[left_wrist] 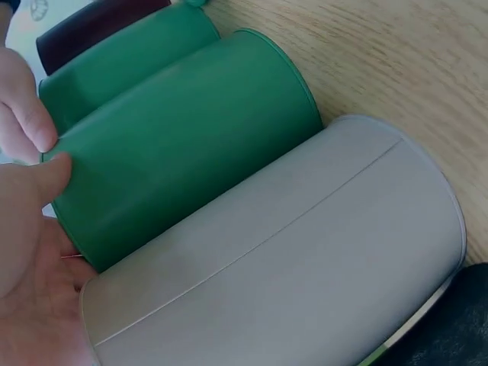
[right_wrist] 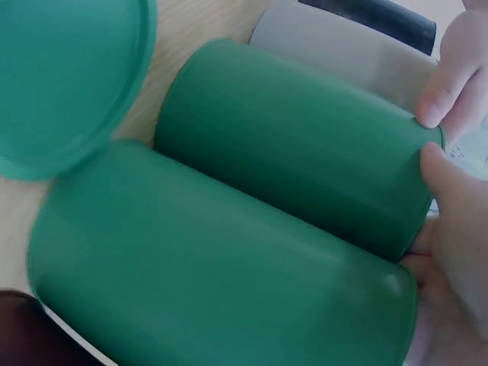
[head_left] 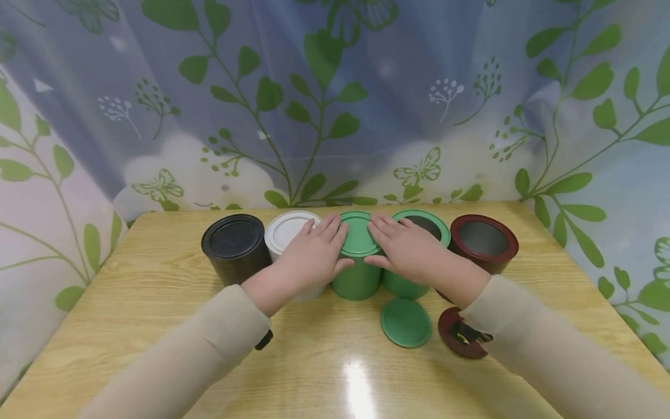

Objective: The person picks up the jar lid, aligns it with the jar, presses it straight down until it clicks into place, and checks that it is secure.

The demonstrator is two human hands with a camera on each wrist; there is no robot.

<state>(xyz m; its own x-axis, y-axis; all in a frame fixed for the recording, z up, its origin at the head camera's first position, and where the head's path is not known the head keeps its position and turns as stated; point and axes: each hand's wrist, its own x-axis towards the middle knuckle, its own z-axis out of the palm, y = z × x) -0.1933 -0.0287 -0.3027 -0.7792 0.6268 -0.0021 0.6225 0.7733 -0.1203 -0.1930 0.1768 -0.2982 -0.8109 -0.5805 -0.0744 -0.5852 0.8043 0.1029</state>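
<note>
In the head view, a green canister (head_left: 357, 278) with a green lid (head_left: 358, 230) on top stands in the middle of a row. My left hand (head_left: 312, 251) reaches over the white canister (head_left: 287, 228), its straight fingers touching the left side of the green lid. From the right, my right hand (head_left: 410, 247) lies over an open green canister (head_left: 406, 286), with straight fingers on the lid's right side. Both thumbs touch the front rim of the middle canister, as the left thumb (left_wrist: 55, 174) and right thumb (right_wrist: 441, 169) show in the wrist views.
A black canister (head_left: 234, 237) with its lid on stands at the row's left end. An open dark red canister (head_left: 483, 238) ends the row at right. A loose green lid (head_left: 405, 323) and a dark red lid (head_left: 454, 340) lie on the wooden table (head_left: 157, 326). A patterned curtain (head_left: 377, 128) hangs behind.
</note>
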